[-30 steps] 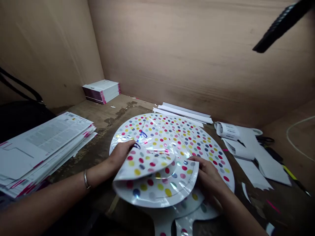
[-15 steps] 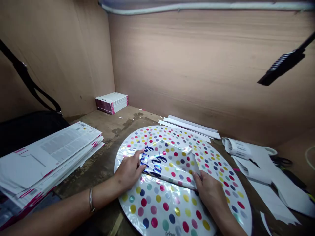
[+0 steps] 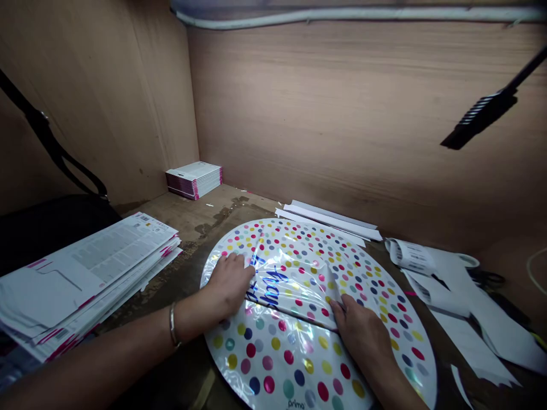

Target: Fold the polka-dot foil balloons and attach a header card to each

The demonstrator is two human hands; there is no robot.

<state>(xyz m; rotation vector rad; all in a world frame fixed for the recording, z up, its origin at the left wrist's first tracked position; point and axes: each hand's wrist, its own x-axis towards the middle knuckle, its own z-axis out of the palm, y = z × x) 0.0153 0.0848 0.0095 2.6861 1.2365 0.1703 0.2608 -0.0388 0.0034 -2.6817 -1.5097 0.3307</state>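
A large flat foil balloon (image 3: pixel 299 359), white with many coloured dots, lies on the table in front of me. Part of it is folded over across the middle, and blue lettering shows on this flap. At the flap's left end, my left hand (image 3: pixel 229 285) has its fingers curled down on the foil; its fingertips are partly hidden. My right hand (image 3: pixel 365 330) pinches the flap's right edge between thumb and fingers. The word "prima" is printed near the balloon's front edge.
At left lies a pile of printed cardboard sleeves (image 3: pixel 106 256), with a black bag (image 3: pixel 51 228) behind it. A neat stack of cards (image 3: pixel 194 179) sits in the back corner. Paper strips (image 3: pixel 333 219) lie behind the balloon; curled label paper (image 3: pixel 461 302) and scissors (image 3: pixel 491 279) are at right.
My left hand has shifted slightly up and right, its fingers now more curled over the flap. My right hand has barely moved on the edge. The flap's creases have changed a little.
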